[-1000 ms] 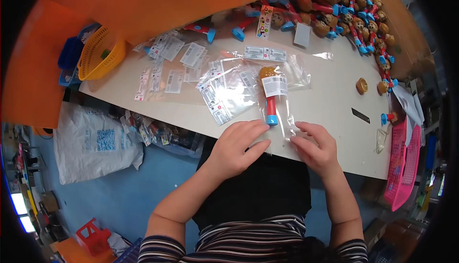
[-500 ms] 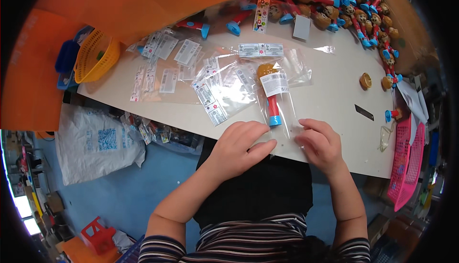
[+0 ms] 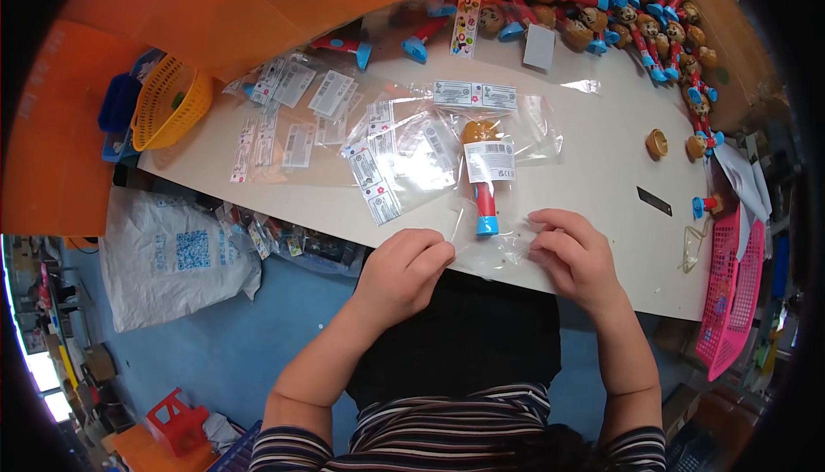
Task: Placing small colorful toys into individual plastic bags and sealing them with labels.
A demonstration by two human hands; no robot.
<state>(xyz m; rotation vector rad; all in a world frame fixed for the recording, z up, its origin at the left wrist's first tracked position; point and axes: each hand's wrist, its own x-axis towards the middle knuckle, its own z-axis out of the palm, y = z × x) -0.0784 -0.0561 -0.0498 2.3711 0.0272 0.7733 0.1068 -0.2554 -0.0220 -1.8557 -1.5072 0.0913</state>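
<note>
A toy figure (image 3: pixel 484 171) with a brown head, red body and blue base lies inside a clear plastic bag (image 3: pixel 498 214) on the white table (image 3: pixel 593 171). My left hand (image 3: pixel 404 270) pinches the bag's near left edge at the table's front. My right hand (image 3: pixel 571 253) presses on the bag's near right edge. The toy's blue base points toward me, between the two hands.
Several clear labelled bags (image 3: pixel 387 158) are spread left of the toy. A yellow basket (image 3: pixel 168 103) stands at the far left, a pink basket (image 3: pixel 730 292) at the right. Many more toy figures (image 3: pixel 636 17) line the back. A brown toy head (image 3: pixel 657 143) lies to the right.
Both hands have stayed at the bag's near end, with the fingers shifting slightly along its edge. The bagged toy has hardly moved.
</note>
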